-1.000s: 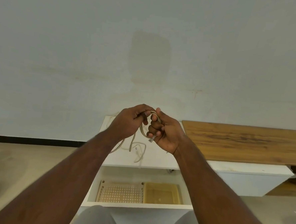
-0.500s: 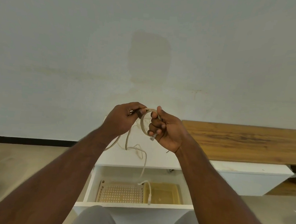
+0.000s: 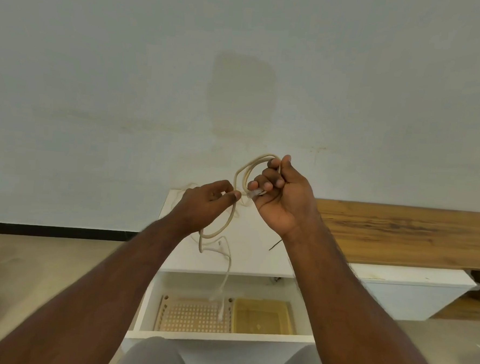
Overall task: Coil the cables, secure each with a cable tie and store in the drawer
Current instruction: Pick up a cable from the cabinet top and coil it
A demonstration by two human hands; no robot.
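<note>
We cannot see the palm side of our left hand point(image 3: 204, 200); its back faces the camera, so how the beige round cable point(image 3: 240, 176) passes through that grip stays hidden, though thumb and forefinger meet in a pinch on the strand. Our right hand point(image 3: 284, 197) is curled tight: its grip holds two small loops of the cable that arch up to its left, with the clear plastic plug point(image 3: 254, 193) pinned under the fingers point(image 3: 267, 183). The two hands sit just apart, the cable bridging them.

Below the left grip the cable sags in a loose loop and a pale, blurred tail drops toward the open white drawer point(image 3: 224, 335), its end hard to make out. Under both grips lies the white desk point(image 3: 256, 256); a thin dark strand point(image 3: 275, 244) shows beside the right wrist, mostly hidden. In the drawer, beneath the left grip, sits a beige perforated tray point(image 3: 191, 316), with a yellow translucent tray point(image 3: 261, 316) touching it on the right.
</note>
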